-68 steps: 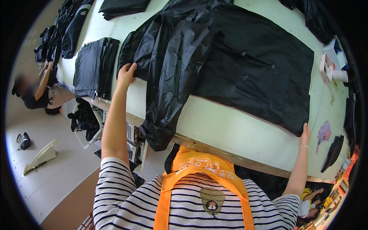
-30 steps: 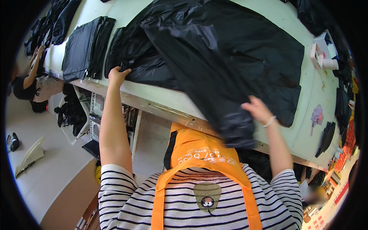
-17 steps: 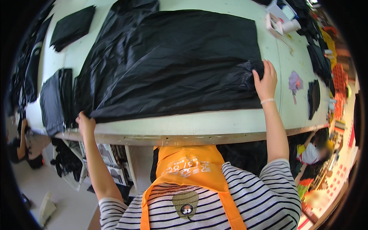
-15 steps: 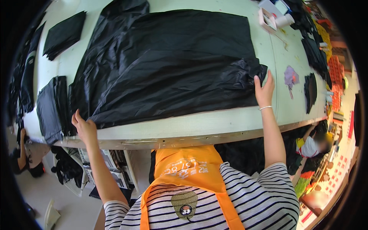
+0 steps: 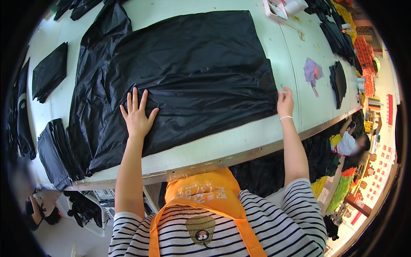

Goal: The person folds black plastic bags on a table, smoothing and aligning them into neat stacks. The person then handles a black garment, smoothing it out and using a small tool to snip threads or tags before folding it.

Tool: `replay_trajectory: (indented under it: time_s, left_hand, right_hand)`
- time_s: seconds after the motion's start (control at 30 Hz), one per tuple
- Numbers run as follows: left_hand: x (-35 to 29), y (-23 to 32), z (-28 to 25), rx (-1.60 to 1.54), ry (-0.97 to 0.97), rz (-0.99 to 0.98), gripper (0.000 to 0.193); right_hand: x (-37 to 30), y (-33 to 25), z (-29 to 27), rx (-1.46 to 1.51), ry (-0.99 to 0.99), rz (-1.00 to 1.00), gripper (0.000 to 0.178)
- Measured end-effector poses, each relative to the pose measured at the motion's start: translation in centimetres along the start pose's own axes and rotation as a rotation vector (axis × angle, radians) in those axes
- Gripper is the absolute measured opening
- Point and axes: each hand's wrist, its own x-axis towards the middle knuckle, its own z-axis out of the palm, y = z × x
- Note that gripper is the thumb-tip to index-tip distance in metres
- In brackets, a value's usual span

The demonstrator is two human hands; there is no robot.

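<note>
Across the pale counter (image 5: 214, 147) before you: one black garment (image 5: 192, 51), spread broad and mostly flat, its near edge lying just inside the counter's front rim. Sheen on the surface; long wrinkles between your two hands; a narrower, crumpled length at the far left.

Your left hand (image 5: 139, 122): palm down on the cloth, fingers spread apart, pressing rather than gripping. Your right hand (image 5: 286, 104): at the garment's right edge, fingers curled; whether the cloth is pinched there, you cannot tell from this view.

Handling, as judged: light for its spread, thin, soft, without stiffness of its own. Likely slippery, against itself and against the counter, so layers may slide under a one-sided pull. Not fragile, though apt to crease and trap air. A flat palm should settle it better than fingertips.

Holds, as judged: right edge, near its lower corner, where the cloth is bunched and gives thumb and fingers something to take; near edge, at its left end, for a matching second hold. The middle suits a spread palm only; a pinch there would likely raise fresh wrinkles.

Adjacent items: a folded black stack (image 5: 55, 154), close by the garment's lower left; a folded black bundle (image 5: 50, 72), farther up on the left; a purple cloth (image 5: 312, 72), apart on the right.
</note>
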Motion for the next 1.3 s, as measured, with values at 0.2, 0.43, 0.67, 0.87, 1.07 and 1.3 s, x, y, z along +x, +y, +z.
replay_trajectory:
  time_s: [0.2,0.43,0.67,0.87,1.07,1.3]
  left_hand:
    - [0.0,-0.5,-0.5,-0.001,-0.031,-0.024,0.071]
    - [1.7,-4.1,-2.3,-0.272,0.124,0.059,0.08]
    - [16.6,-19.1,-3.4,0.01,0.302,-0.289,0.117]
    - [24.6,-28.3,-3.4,-0.29,0.169,-0.447,0.14]
    - [26.6,-27.4,-4.8,-0.264,-0.186,-0.364,0.093]
    - [15.3,-20.0,-11.2,0.036,0.485,-0.27,0.039]
  right_hand:
    - [-1.5,-10.1,-0.8,-0.138,-0.022,-0.846,0.048]
    - [2.5,-13.6,4.6,-0.233,-0.248,-0.678,0.03]
    - [13.1,-25.5,14.3,-0.259,-0.298,-0.905,0.062]
    - [19.8,-30.0,19.2,-0.405,-0.361,-0.859,0.089]
    - [25.4,-27.2,17.3,-0.217,-0.771,-0.707,0.067]
    - [18.6,-21.0,6.4,-0.131,-0.28,-0.857,0.032]
